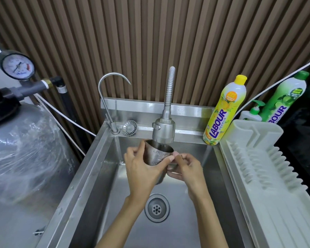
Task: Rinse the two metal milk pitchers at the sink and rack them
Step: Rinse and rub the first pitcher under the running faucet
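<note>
Left hand (141,169): ours, bare, slim fingers, faint creases at the knuckles.
Right hand (188,169): bare as well, and of like build.
Nails (171,159): cut short and rounded, on those we see beside the grip.
Forearms (208,217): bare from the wrists behind the grip to the edge nearest us.

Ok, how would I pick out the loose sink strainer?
Find the steel sink. On its back ledge, between the thin hooked tap and the flexible sprayer, leans the strainer. It is a small slotted disc, unlike the fitted drain below.
</note>
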A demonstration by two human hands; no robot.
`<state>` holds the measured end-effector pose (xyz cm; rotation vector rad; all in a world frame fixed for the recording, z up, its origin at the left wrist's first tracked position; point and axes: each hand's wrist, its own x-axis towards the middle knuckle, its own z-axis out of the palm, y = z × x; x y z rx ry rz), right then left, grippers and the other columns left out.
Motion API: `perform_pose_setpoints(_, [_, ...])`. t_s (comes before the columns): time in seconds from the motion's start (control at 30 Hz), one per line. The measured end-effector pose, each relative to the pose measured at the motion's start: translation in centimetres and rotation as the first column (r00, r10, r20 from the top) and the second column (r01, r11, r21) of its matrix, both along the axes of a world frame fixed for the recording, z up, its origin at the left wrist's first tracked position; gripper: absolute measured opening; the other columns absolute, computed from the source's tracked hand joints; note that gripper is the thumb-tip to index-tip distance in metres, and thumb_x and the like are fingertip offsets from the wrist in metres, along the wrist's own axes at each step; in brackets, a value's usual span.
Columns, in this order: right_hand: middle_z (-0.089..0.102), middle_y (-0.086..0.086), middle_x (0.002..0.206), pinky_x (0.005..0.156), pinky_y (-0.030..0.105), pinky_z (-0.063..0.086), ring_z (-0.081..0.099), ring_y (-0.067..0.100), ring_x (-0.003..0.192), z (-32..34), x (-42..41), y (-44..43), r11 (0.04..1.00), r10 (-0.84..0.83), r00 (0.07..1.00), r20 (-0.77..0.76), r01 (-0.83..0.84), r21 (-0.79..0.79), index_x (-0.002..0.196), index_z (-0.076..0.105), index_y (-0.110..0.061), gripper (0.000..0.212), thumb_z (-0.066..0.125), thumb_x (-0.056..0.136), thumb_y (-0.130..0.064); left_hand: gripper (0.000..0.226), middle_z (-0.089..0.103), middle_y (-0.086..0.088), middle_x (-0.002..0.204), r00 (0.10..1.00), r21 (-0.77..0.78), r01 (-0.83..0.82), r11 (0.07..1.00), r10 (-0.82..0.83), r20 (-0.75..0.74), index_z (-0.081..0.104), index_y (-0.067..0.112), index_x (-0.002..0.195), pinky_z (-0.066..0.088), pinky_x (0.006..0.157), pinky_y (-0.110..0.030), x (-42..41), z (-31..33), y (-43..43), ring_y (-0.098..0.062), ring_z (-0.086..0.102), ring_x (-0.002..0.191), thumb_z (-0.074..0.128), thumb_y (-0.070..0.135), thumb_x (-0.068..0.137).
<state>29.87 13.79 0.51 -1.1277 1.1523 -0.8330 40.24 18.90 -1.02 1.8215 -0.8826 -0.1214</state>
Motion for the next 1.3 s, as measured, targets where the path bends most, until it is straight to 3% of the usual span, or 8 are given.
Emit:
perform_pose_setpoints(0.2, [0.067,0.014,0.099,0.081,0.035,0.042,0.057,0.034,0.102,2.8,-0.9,0.5,0.907,-0.235,0.748,-0.621,-0.060,-0.416,0.102,0.058,-0.006,0.029,0.056,0.090,-0.033,0.055,0.071,0.010,0.077,0.907,0.041,0.265,0.963,-0.235,-0.349,0.070,0.029,0.086,0.051,0.074,-0.020,-0.1,-1.7,-0.8,0.003,0.065,0.074,0.073,0.068,0.047])
perform_pose_setpoints(0.3, [0.064,0.003,0.085,0.067,0.020,0.041,0.061,0.019,0.083,2.7,-0.7,0.5,0.885,-0.249,0.877,-0.411,0.034,-0.463,0.099,0.058,-0.006,0.017,0.058,0.090,-0.021,0.040,0.071,0.012,0.078,0.859,-0.052,0.321,0.946,-0.314,-0.404,0.066,0.025,0.093,0.045,0.069,-0.009,-0.2,-1.6,-1.7,0.007,0.064,0.072,0.086,0.033,0.059])
perform_pose_setpoints(0.4, [0.067,-0.003,0.097,0.065,0.003,0.040,0.058,-0.002,0.079,1.4,-0.5,-0.2,0.931,-0.143,0.974,-0.178,0.071,-0.358,0.087,0.056,-0.014,0.004,0.058,0.089,-0.013,0.072,0.067,0.002,0.110,0.877,-0.148,0.304,0.941,-0.337,-0.342,0.057,0.018,0.115,0.049,0.090,-0.022,0.6,-1.4,-2.4,-0.007,0.063,0.104,0.089,0.031,0.052])
perform_pose_setpoints(0.6, [0.067,0.008,0.088,0.092,0.030,0.052,0.067,0.018,0.086,-1.2,0.9,-0.3,0.998,0.057,0.947,0.317,-0.056,-0.013,0.078,0.046,-0.007,0.016,0.052,0.093,-0.010,0.083,0.041,0.019,0.111,0.955,-0.116,0.293,0.949,-0.296,-0.012,0.046,0.026,0.128,0.026,0.088,0.005,2.0,0.8,-1.3,0.020,0.040,0.106,0.080,0.025,0.053])
perform_pose_setpoints(0.8, [0.071,0.008,0.074,0.058,0.025,0.058,0.071,0.020,0.062,-0.2,0.2,-0.2,0.990,0.065,0.996,0.066,-0.072,0.120,0.089,0.062,-0.001,0.024,0.060,0.090,-0.024,0.091,0.041,0.004,0.090,0.993,0.056,0.116,0.992,-0.115,-0.015,0.061,0.020,0.115,0.039,0.084,-0.022,1.7,0.7,-0.4,-0.013,0.048,0.091,0.066,0.071,0.040])
perform_pose_setpoints(1.03, [0.068,0.015,0.086,0.080,0.039,0.046,0.059,0.034,0.090,3.8,-1.2,0.1,0.917,-0.178,0.804,-0.568,-0.073,-0.392,0.076,0.053,-0.009,0.027,0.060,0.087,-0.032,0.049,0.068,0.004,0.097,0.882,0.013,0.300,0.954,-0.273,-0.384,0.064,0.029,0.092,0.045,0.072,-0.006,0.5,-0.4,-1.0,0.000,0.064,0.086,0.083,0.051,0.053])
perform_pose_setpoints(1.2, [0.063,-0.002,0.081,0.060,0.005,0.038,0.057,0.013,0.076,2.6,-0.7,0.0,0.912,-0.197,0.944,-0.266,0.077,-0.402,0.088,0.058,-0.010,0.006,0.059,0.088,-0.016,0.060,0.069,0.005,0.105,0.841,-0.099,0.338,0.936,-0.347,-0.415,0.060,0.023,0.108,0.047,0.082,-0.013,0.4,-1.0,-2.5,-0.007,0.064,0.103,0.089,0.029,0.055])
perform_pose_setpoints(1.3, [0.067,-0.005,0.104,0.079,0.011,0.043,0.061,0.002,0.091,0.8,0.1,-0.6,0.971,-0.105,0.994,0.004,0.103,-0.213,0.079,0.055,-0.016,0.012,0.058,0.089,-0.011,0.077,0.061,0.004,0.117,0.870,-0.183,0.300,0.936,-0.347,-0.350,0.055,0.025,0.118,0.048,0.091,-0.021,0.9,-0.8,-2.8,-0.004,0.060,0.108,0.088,0.027,0.048])
